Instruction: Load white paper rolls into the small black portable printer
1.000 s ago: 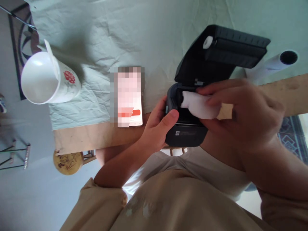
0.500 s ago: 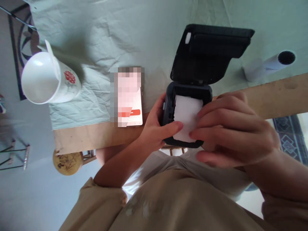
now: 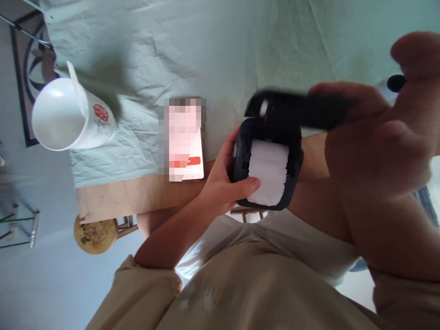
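Two bare hands work on a small black printer that sits at the near edge of the counter, just above the person's lap. The left hand grips the printer's body from its 9 o'clock side, fingers wrapped around the casing, with the thumb laid across the lower corner of the white paper that fills the open compartment. The right hand, large and blurred at 3 o'clock of the printer, has its fingers closed over the outer end of the black lid; the lid stands part-way down, hinged at the printer's 12 o'clock edge and tilted low over the paper, though the blur hides exactly how firmly it is pinched. A phone with a lit screen lies flat at 9 o'clock of the printer, just beside the left hand, partly on the pale green cloth that covers the far part of the counter. Well apart at 9 o'clock of the phone lies a white cup on its side, bearing a red flower print. A paper roll peeks out behind the right hand at about 2 o'clock of the printer.
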Tool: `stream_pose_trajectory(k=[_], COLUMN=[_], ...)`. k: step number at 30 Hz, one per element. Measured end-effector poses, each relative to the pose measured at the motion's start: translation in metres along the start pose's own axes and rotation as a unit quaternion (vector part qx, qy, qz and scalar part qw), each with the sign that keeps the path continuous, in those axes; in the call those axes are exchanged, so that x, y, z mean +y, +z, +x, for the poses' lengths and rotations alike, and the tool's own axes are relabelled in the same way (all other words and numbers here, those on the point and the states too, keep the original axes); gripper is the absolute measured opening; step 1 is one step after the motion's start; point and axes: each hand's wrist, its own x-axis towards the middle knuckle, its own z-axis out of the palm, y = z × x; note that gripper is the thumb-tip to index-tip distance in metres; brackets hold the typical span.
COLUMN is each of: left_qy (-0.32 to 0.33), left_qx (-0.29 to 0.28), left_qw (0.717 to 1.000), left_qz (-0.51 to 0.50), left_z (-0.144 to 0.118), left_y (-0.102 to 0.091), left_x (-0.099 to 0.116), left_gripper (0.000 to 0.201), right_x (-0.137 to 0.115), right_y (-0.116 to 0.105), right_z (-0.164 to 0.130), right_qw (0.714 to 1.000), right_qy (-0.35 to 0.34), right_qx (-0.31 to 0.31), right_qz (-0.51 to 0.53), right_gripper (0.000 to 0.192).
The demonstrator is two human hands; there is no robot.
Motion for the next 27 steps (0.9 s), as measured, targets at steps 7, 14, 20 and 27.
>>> stream_pose_trajectory(k=[7,14,20,27], left_qy=[0.022,-0.003,-0.013,-0.016], left_qx=[-0.023,-0.020,-0.012,0.024], left_qw=[0.999,1.000,1.000,0.998], left_qz=[0.001,0.008,-0.006,-0.048], left_z=[-0.003,-0.003,-0.004,0.005], left_y=[0.000,-0.001,0.003,0.009], left_x=[0.000,-0.003,0.002,0.000], left_gripper=[0.099,0.076,0.075,0.058], right_x=[-0.007,-0.015,-0.013,-0.009], right_y=[0.015,0.021,0.017,0.014], right_z=[-0.008,-0.009,-0.008,-0.011], right_qw=[0.991,0.981,0.975,0.969], right_qy=[0.053,0.031,0.010,0.007], right_qx=[-0.117,-0.170,-0.177,-0.148], right_qz=[-0.046,-0.091,-0.132,-0.197], right_gripper=[0.061,0.055,0.059,0.060])
